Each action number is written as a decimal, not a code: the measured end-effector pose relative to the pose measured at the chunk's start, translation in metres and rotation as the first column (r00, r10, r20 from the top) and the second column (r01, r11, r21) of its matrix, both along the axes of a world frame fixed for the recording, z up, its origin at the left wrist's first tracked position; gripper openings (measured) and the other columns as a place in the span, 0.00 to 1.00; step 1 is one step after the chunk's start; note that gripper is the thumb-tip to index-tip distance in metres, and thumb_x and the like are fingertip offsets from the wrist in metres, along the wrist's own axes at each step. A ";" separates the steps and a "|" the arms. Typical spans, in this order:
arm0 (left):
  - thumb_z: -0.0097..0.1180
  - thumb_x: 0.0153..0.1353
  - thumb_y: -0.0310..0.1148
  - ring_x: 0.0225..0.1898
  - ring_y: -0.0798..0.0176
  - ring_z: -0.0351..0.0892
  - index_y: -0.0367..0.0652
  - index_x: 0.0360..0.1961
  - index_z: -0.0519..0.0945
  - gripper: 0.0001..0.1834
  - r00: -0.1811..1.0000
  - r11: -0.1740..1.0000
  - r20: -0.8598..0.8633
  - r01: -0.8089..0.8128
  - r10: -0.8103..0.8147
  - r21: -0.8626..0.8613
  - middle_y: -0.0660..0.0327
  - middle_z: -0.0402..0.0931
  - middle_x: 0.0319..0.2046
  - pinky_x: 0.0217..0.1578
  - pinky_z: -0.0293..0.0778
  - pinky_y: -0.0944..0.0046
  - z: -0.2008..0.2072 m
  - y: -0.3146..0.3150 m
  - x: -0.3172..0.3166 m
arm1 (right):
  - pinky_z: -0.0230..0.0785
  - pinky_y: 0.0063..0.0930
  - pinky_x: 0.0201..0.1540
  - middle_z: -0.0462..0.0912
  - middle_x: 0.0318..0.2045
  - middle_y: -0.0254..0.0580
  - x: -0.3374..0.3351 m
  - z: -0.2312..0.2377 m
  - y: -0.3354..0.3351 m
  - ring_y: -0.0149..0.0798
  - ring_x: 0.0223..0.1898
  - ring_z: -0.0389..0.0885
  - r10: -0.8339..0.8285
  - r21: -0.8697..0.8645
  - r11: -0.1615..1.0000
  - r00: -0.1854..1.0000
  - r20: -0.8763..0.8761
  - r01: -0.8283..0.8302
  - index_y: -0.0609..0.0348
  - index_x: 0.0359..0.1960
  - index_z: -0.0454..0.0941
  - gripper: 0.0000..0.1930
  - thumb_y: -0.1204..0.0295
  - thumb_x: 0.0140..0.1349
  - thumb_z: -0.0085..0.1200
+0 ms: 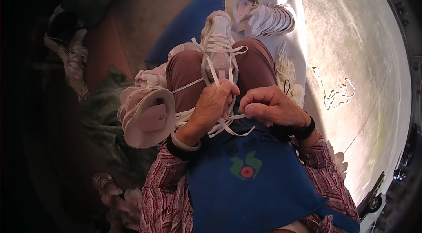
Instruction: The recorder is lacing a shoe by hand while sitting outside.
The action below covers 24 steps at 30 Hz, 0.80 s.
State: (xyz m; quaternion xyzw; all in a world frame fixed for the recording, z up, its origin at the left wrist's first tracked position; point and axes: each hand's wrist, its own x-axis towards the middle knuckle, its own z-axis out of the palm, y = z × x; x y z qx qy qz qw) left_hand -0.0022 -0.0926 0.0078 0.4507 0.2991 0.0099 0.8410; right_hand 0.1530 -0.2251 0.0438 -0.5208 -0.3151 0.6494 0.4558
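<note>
A pale pink and white shoe upper [223, 62] lies lengthwise between my knees, toe end away from me. White shoelace [216, 39] is threaded across its front, with loops standing out at both sides. My left hand [215, 100] is closed at the near end of the upper, pinching the lace by the tongue. Just to its right my right hand [273, 106] is closed with thumb and forefinger on a white lace strand. Loose lace ends [233, 130] hang below my hands over the blue apron [259, 193].
Nested shoe uppers [147, 118] lean by my left thigh. A fanned stack of uppers [266, 13] sits on a white sheet ahead. Cream laces [285, 72] hang in a bundle by my right knee. A dark cord [338, 94] lies on the floor at right.
</note>
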 end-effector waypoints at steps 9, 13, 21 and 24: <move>0.38 0.74 0.39 0.30 0.43 0.76 0.36 0.35 0.74 0.17 0.957 0.764 0.028 0.213 -0.289 0.609 0.49 0.74 0.26 0.37 0.70 0.49 0.005 -0.018 0.008 | 0.61 0.13 0.24 0.76 0.23 0.28 -0.006 -0.049 0.023 0.19 0.21 0.70 -0.267 -0.104 0.958 0.964 0.001 0.266 0.63 0.43 0.79 0.20 0.57 0.74 0.41; 0.37 0.74 0.39 0.30 0.51 0.73 0.36 0.36 0.75 0.19 0.932 0.762 -0.016 0.305 -0.361 0.571 0.51 0.72 0.26 0.36 0.69 0.55 0.012 -0.030 0.010 | 0.64 0.12 0.27 0.77 0.27 0.28 -0.004 -0.038 0.039 0.18 0.25 0.72 -0.232 -0.114 0.968 0.969 -0.082 0.222 0.63 0.45 0.79 0.19 0.57 0.74 0.45; 0.42 0.74 0.45 0.29 0.70 0.69 0.36 0.37 0.77 0.22 0.930 0.805 -0.050 0.340 -0.363 0.486 0.62 0.71 0.26 0.33 0.68 0.67 0.002 -0.015 0.002 | 0.62 0.10 0.24 0.72 0.19 0.25 0.010 -0.060 0.041 0.17 0.20 0.68 -0.323 -0.159 0.946 0.833 -0.449 0.281 0.60 0.42 0.76 0.09 0.67 0.72 0.49; 0.45 0.74 0.44 0.31 0.74 0.69 0.36 0.37 0.77 0.20 0.972 0.918 -0.038 0.230 -0.230 0.324 0.65 0.73 0.27 0.34 0.68 0.70 -0.008 0.001 -0.014 | 0.61 0.12 0.23 0.75 0.21 0.25 0.018 -0.066 0.030 0.18 0.21 0.70 -0.204 -0.104 0.979 0.849 -0.488 0.176 0.62 0.42 0.78 0.10 0.68 0.71 0.49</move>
